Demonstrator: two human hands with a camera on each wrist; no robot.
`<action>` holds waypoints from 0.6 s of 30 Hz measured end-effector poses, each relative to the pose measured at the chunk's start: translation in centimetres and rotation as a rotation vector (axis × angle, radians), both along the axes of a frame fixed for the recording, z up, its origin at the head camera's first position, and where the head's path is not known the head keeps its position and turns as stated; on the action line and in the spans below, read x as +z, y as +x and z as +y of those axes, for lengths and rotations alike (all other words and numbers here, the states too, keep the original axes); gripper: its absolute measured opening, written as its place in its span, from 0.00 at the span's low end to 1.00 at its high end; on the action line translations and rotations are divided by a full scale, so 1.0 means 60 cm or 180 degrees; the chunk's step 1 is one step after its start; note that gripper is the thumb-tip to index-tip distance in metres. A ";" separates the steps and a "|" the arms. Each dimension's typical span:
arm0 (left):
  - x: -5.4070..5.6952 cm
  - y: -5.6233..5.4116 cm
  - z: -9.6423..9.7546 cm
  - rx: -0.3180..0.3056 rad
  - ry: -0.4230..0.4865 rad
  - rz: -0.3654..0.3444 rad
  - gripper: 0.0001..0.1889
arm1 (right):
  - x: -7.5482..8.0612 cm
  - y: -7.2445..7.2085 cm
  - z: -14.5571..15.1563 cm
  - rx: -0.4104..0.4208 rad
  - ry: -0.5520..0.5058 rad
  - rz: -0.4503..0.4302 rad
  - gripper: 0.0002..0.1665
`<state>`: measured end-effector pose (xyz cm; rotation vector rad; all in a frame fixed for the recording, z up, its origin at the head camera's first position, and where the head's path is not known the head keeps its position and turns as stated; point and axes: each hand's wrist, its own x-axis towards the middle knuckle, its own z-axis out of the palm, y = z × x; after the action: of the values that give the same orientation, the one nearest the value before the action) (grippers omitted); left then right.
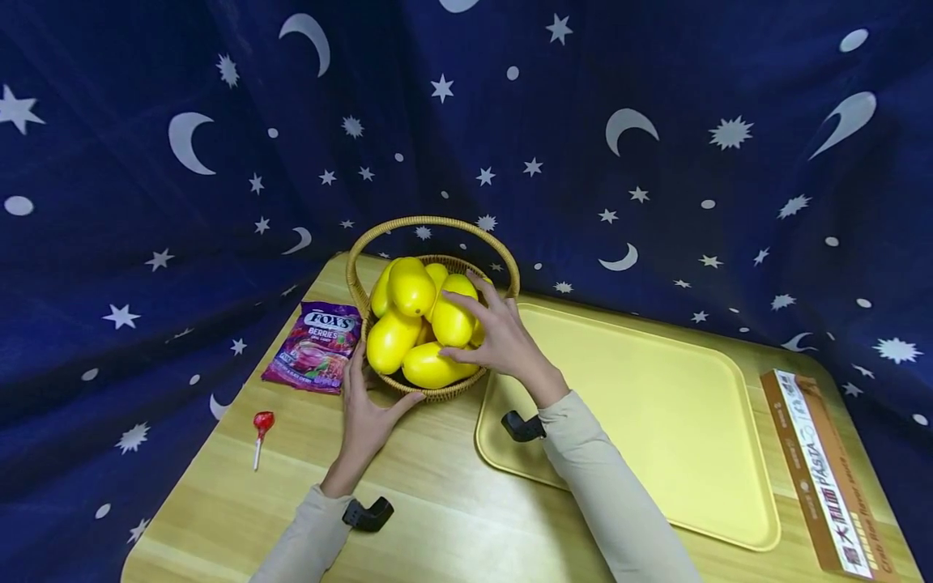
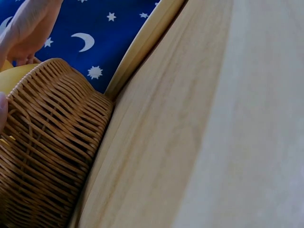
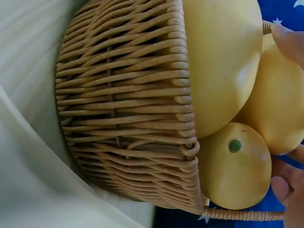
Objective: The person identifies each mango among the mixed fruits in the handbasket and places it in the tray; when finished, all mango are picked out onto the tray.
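Note:
A wicker basket (image 1: 437,394) with a tall arched handle holds several smooth yellow mangoes (image 1: 394,340). My right hand (image 1: 503,336) reaches in from the right, thumb and fingers spread around one mango (image 1: 453,312). In the right wrist view that mango (image 3: 278,95) sits between thumb and fingers, beside another with a green stem spot (image 3: 234,146). My left hand (image 1: 368,417) touches the basket's near left side, its fingers fairly straight and its thumb stretched along the front. The left wrist view catches only a thumb tip at the wicker wall (image 2: 52,142).
Left of the basket lies a purple candy bag (image 1: 317,348), with a red lollipop (image 1: 262,433) nearer me. A yellow tray (image 1: 641,421) fills the table's right half. A long pasta box (image 1: 824,478) lies at the right edge. A starry blue curtain (image 1: 474,121) hangs behind.

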<state>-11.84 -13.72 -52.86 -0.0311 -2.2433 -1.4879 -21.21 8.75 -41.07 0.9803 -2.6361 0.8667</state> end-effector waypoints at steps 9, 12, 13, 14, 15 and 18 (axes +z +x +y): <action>0.000 0.001 0.001 0.0017 -0.0010 -0.0048 0.63 | -0.005 0.001 0.002 0.0025 -0.0185 0.0129 0.46; -0.001 0.001 0.001 0.0024 -0.0024 -0.0053 0.63 | -0.005 0.004 0.007 0.0034 -0.0255 0.0166 0.45; 0.000 0.001 0.001 0.0027 -0.0030 -0.0052 0.63 | -0.005 0.005 0.010 0.0040 -0.0285 0.0169 0.45; 0.000 0.002 0.001 0.0029 -0.0035 -0.0050 0.63 | -0.005 0.007 0.012 0.0057 -0.0328 0.0164 0.45; 0.000 0.002 0.000 0.0031 -0.0046 -0.0042 0.63 | -0.006 0.010 0.015 0.0068 -0.0360 0.0155 0.45; -0.001 0.001 -0.001 0.0036 -0.0060 -0.0018 0.63 | -0.006 0.019 0.021 0.0105 -0.0449 0.0120 0.44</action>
<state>-11.78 -13.76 -52.92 -0.0200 -2.2584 -1.4626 -20.09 10.04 -41.45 0.9963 -2.4952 1.0159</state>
